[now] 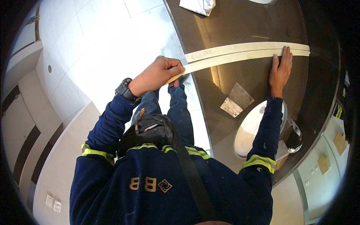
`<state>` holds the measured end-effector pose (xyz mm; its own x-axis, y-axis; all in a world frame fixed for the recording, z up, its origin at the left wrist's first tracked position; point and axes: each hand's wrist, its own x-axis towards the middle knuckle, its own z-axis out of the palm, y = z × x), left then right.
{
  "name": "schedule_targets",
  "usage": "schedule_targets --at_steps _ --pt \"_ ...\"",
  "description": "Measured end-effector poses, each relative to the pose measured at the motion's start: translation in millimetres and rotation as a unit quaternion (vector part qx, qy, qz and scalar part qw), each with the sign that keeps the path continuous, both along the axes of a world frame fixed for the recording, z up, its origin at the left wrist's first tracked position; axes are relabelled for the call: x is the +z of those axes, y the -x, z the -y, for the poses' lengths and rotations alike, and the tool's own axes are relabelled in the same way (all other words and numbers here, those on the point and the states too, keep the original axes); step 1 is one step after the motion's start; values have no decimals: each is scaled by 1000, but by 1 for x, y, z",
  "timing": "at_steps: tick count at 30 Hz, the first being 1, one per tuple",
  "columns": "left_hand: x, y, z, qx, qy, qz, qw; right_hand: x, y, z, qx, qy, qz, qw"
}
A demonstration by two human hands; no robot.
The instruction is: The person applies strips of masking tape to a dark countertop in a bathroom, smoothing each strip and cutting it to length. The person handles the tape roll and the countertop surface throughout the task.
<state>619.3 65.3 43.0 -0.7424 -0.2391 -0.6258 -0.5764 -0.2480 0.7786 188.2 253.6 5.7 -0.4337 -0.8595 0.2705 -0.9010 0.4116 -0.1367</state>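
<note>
Two pale strips of masking tape [232, 57] run side by side across a dark brown countertop [240, 28], with a narrow dark gap between them. My left hand [161, 74] pinches the left end of the nearer strip, just past the counter's front edge. That strip stretches from my fingers toward the back of the counter. Flat on the tape near its far end, my right hand [281, 71] rests with its fingers stretched out. A flat square scraper-like plate [237, 100], part grey and part whitish, lies on the counter between my hands.
A white oval basin [249, 131] with a chrome tap [295, 135] sits under my right forearm. White cloth or plastic [198, 5] lies at the counter's far end. A mirror [322, 161] borders the right. Pale floor tiles [105, 41] spread to the left.
</note>
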Motion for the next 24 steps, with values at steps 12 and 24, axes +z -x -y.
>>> schedule_targets --at_steps 12,24 --pt "-5 -2 0 3 -12 13 1000 2 1 3 5 4 6 1000" --pt "9 8 3 12 -7 39 999 61 -166 23 65 -198 112 972"
